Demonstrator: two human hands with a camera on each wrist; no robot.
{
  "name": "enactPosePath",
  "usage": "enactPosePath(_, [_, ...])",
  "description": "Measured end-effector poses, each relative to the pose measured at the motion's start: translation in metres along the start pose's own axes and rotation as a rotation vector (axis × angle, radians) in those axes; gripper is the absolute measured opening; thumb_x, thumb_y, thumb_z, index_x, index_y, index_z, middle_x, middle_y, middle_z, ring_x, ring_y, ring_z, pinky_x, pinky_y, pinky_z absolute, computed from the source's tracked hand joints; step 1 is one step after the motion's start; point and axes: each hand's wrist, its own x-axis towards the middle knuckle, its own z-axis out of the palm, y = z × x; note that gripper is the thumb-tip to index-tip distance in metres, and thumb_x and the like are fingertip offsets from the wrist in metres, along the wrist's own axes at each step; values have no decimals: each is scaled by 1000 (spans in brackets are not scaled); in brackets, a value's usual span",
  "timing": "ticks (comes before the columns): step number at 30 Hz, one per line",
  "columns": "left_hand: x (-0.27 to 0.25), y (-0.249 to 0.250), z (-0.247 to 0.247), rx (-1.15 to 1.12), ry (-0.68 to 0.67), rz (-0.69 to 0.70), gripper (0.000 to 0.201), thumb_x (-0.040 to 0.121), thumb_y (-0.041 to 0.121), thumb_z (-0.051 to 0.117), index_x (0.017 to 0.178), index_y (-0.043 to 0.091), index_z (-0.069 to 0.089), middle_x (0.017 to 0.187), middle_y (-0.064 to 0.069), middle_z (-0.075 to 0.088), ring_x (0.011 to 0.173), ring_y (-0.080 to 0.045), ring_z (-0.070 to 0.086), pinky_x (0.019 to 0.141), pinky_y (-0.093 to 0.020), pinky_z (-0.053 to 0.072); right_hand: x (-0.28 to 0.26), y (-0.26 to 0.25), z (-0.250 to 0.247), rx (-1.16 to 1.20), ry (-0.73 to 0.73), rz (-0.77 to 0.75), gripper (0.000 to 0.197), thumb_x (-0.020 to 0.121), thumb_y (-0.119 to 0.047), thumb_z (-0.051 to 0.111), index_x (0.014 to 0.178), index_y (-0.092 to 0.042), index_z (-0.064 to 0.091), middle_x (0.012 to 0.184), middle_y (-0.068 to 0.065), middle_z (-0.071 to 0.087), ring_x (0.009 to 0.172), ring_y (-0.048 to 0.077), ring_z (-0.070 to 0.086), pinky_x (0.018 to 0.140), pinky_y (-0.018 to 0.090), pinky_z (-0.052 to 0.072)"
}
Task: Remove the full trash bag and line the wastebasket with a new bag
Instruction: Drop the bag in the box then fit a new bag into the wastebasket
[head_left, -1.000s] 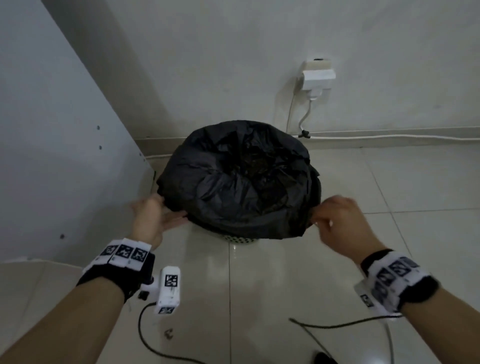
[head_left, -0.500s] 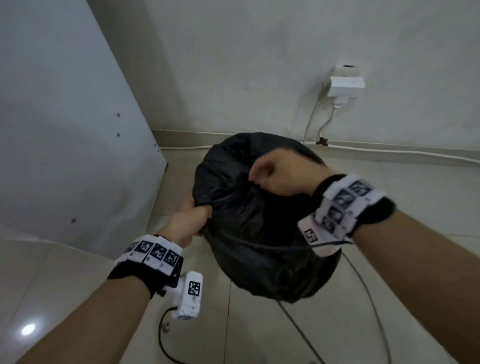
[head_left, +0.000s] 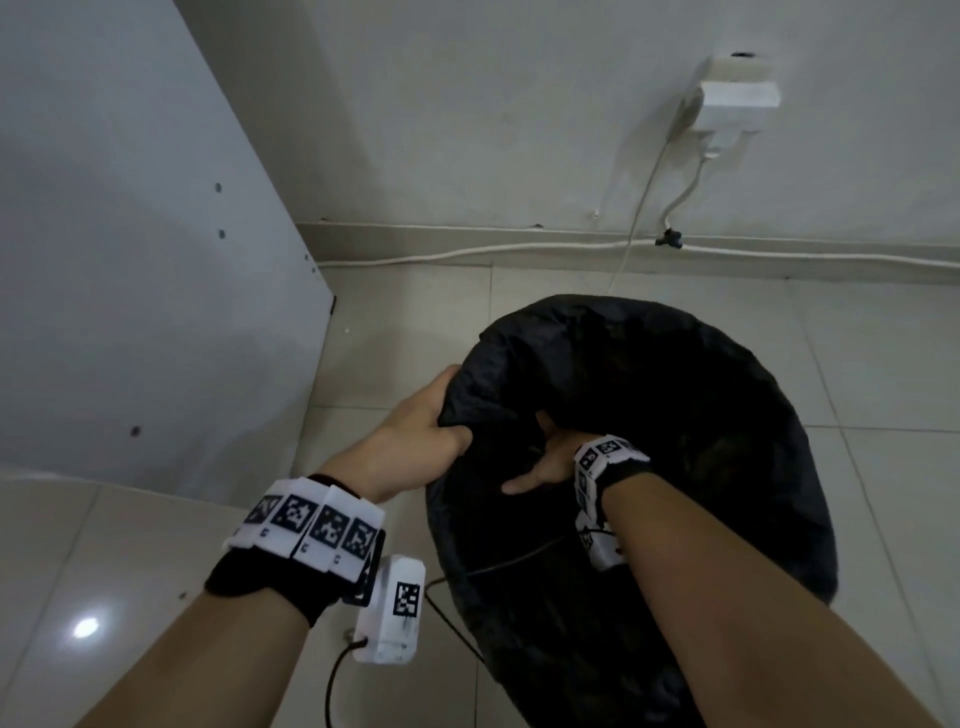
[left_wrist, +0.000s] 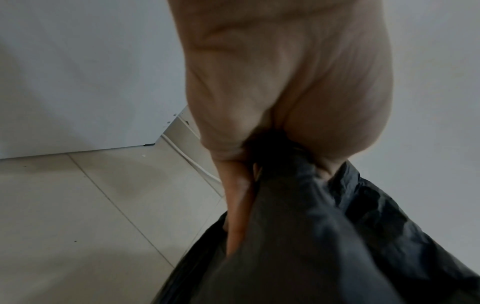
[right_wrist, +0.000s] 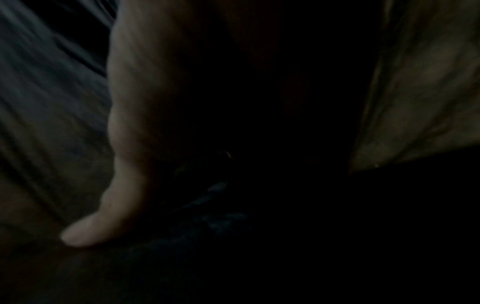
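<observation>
The black trash bag (head_left: 675, 415) stood on the tiled floor (head_left: 857, 364) near the wall. The left hand (head_left: 415, 431) gripped its gathered rim, fingers curled; the right hand (head_left: 550, 462) reached inside, thumb extended, its fingers hidden, so their state could not be told

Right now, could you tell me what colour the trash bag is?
Black trash bag, clearest in the head view.
</observation>
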Motion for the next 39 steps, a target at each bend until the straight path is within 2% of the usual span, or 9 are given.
enactPosePath(4, [5,2,4,-16,27,-3,57,65,16,51,113,48,51,107,-1,67,104,-26,62,95,-56,51,10,4,14,6,46,11,139,53,-85,68,156,-34,-11,167,2,0,153,31,9,122,44,19])
enactPosePath(8, [7,0,5,-67,93,4,54,67,21,51,117,42,49,113,1,64,104,-24,61,93,-54,52,-13,-16,-23,-100,123,-112,90,81,-70,59,149,-15,39,153,8,42,137,29,43,107,33,36])
enactPosePath(13, [19,-10,-28,-183,305,-90,52,83,3,49,132,22,47,103,-14,64,74,-26,61,47,-25,48,-108,-44,-122,71,363,-338,25,92,-37,61,106,-20,72,91,1,70,89,23,69,71,37,63])
enactPosePath(16, [23,-18,-57,-261,446,-101,54,82,6,53,134,18,51,103,-15,65,71,-28,62,41,-26,49,-164,-42,-159,349,551,-442,14,92,-31,61,101,-25,70,97,7,73,84,25,74,70,44,64])
enactPosePath(22, [55,-59,-106,-344,659,70,60,72,50,70,126,32,55,133,0,61,119,-25,60,99,-58,48,-185,14,-138,750,1022,-357,23,90,-32,64,109,-20,69,100,-4,71,90,8,66,80,20,51])
enactPosePath(26, [34,-28,-76,-203,646,147,78,80,29,66,149,30,28,149,0,46,134,-19,45,113,-44,37,-117,24,-71,1177,818,-142,63,88,-48,63,141,-18,48,128,9,62,109,23,63,95,46,55])
enactPosePath(31, [41,-39,-83,-165,582,128,77,86,19,51,151,39,16,144,10,44,132,-22,45,111,-48,39,-72,9,-56,1696,514,-247,36,95,-26,64,126,-7,61,106,10,69,87,23,67,63,31,56])
enactPosePath(35, [52,-49,-91,-312,610,151,67,93,23,53,153,29,25,145,9,43,132,-18,46,113,-44,37,-50,7,-37,1997,364,-282,26,102,-8,41,118,-4,60,138,14,57,101,28,64,90,41,51])
enactPosePath(39, [52,-50,-87,-494,543,118,56,91,50,56,144,37,43,145,10,51,128,-16,53,111,-44,41,-45,0,-6,1752,577,-128,21,97,-3,42,87,-20,47,128,29,55,77,21,56,73,36,49])
